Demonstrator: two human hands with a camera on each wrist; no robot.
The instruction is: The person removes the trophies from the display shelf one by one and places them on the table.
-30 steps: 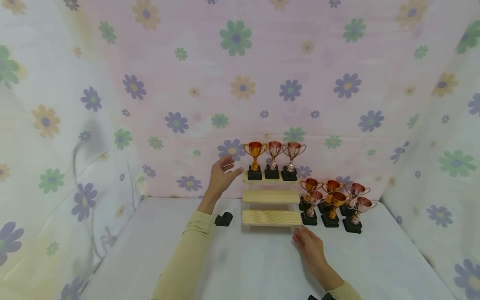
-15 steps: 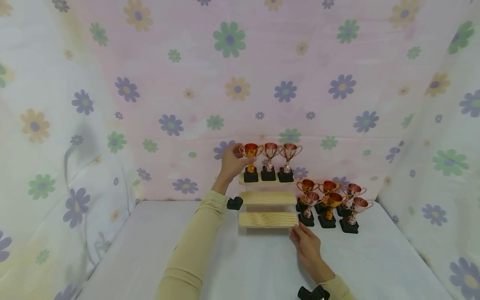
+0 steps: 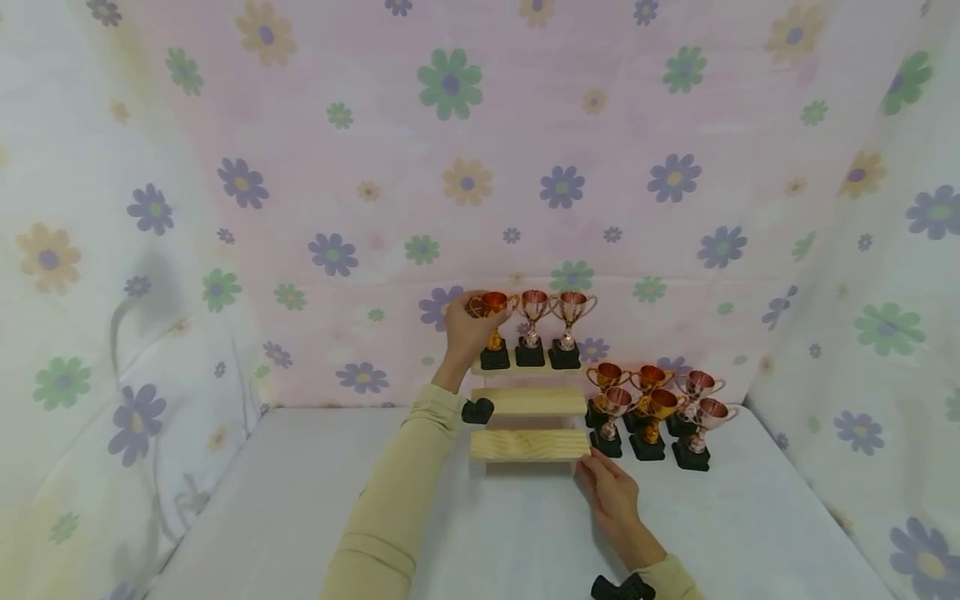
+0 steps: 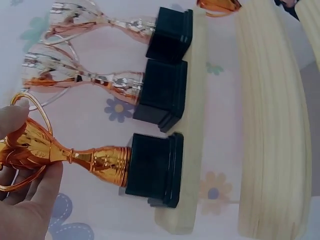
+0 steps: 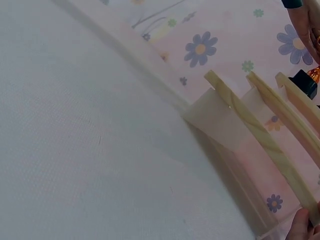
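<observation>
My left hand (image 3: 467, 329) grips the cup of a gold trophy (image 4: 102, 164) with thumb and fingers. The trophy's black base rests on the top board of a three-step wooden display stand (image 3: 528, 445), at its left end. Two rose-gold trophies, a middle one (image 3: 532, 327) and a right one (image 3: 568, 329), stand in line beside it. My right hand (image 3: 615, 500) holds the right front end of the lowest board, with fingertips (image 5: 300, 225) at its edge. Part of the gold cup is hidden behind the left hand in the head view.
Several gold and rose-gold trophies (image 3: 651, 415) on black bases stand close together right of the stand. The stand sits on a white-covered table (image 3: 315, 500), near the flowered back cloth (image 3: 405, 200). Flowered cloth also hangs at both sides.
My left hand has moved right from beside the stand and taken hold of the gold trophy. My right hand has come up against the lowest board's end. The head view has shifted slightly.
</observation>
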